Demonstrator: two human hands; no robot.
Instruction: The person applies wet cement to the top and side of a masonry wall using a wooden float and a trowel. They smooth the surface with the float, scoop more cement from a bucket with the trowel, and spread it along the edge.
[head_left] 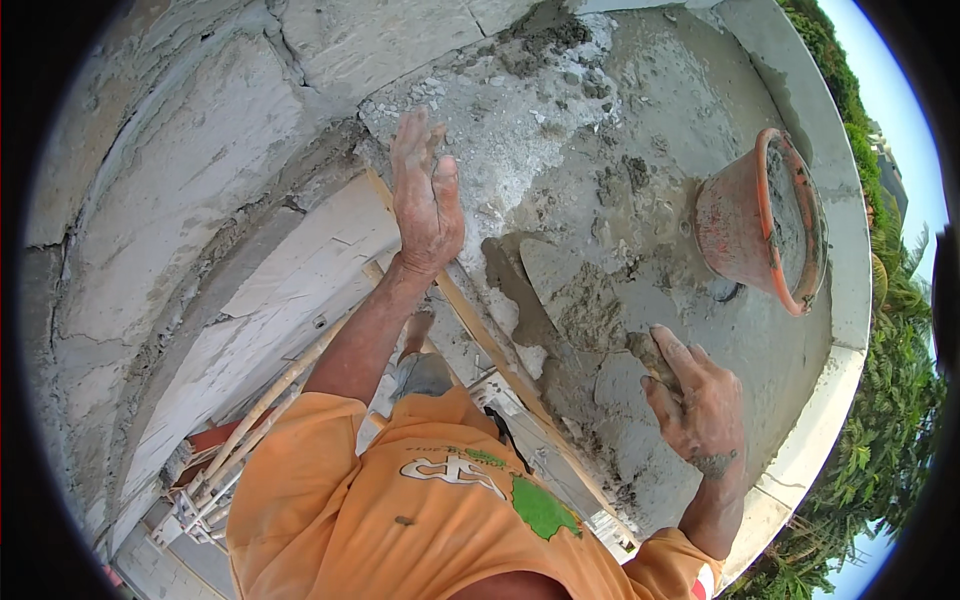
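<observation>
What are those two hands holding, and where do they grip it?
The right hand grips a trowel by its handle end. The left hand holds nothing, resting open against the wall.

**Worker in an orange shirt, hands caked with mortar**

The person wears a bright orange short-sleeved shirt [420, 520] with a white outlined emblem and a green patch on the chest; a small dark stain marks the fabric. Both forearms are bare; the left hand [425, 200] and right hand [700, 400] are gloveless, dusted and smeared with grey mortar.
</observation>
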